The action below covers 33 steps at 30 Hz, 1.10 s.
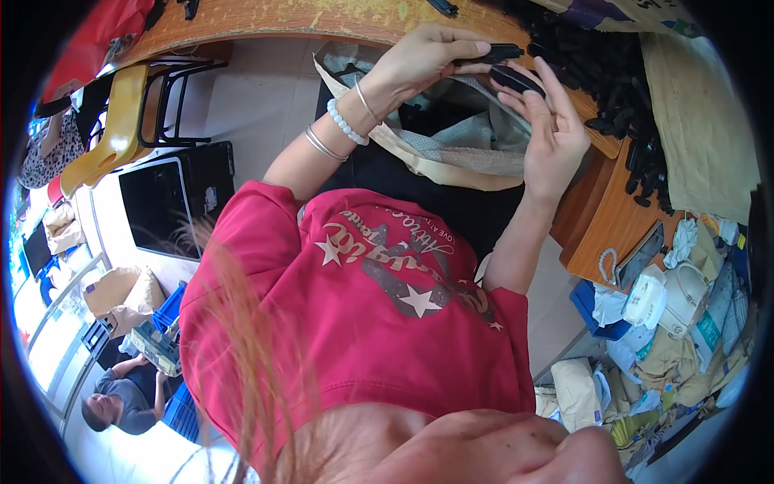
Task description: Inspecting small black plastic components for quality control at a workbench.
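My left hand [421,63], with bracelets at the wrist, pinches a slim black part [501,52] between thumb and fingers. Close beside it, my right hand [555,135] grips a smooth, dark oval piece [516,79] by thumb and fingertips. The exact kind of either piece is not clear. Under both hands gapes a pale woven sack [439,168], with dark contents [435,117] partly hidden in its shadow. A heap of black elongated pieces [625,93] lies on the wooden table just right of my right hand.
The worn wooden table [322,20] curves along the top. Brown sacking [697,121] lies at the right, above a pile of bags and packages [669,323]. On the left are a yellow chair [117,133], a black panel [157,206] and another person [129,399] holding a box.
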Available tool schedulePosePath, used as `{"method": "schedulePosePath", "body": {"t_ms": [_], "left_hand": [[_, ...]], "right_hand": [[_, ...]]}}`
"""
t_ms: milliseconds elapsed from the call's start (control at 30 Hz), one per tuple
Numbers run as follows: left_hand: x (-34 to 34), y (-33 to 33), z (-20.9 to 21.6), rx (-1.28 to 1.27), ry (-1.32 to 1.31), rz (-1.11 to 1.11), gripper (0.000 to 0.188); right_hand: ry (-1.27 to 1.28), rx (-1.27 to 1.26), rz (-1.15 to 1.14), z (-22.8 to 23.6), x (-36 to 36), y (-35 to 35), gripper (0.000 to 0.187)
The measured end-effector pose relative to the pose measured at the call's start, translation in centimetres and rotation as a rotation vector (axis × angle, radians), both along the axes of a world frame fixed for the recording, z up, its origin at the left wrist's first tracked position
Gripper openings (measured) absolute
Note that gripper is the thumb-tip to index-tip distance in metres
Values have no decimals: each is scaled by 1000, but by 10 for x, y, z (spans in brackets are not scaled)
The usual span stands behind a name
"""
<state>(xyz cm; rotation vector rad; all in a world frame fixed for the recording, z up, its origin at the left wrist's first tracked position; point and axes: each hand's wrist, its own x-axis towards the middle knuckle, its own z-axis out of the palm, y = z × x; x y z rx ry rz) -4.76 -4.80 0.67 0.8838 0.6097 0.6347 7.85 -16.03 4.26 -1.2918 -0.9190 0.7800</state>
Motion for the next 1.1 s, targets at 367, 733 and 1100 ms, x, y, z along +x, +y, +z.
{"method": "schedulePosePath", "body": {"t_ms": [367, 733, 1100], "left_hand": [[-9, -11, 23, 838, 411, -252, 40], [-14, -7, 18, 1155, 240, -167, 40], [-27, -1, 1, 1209, 285, -274, 39]], "right_hand": [[-622, 218, -233, -13, -2, 5, 18], [-157, 97, -16, -17, 10, -4, 35], [-382, -15, -3, -33, 27, -4, 23]]}}
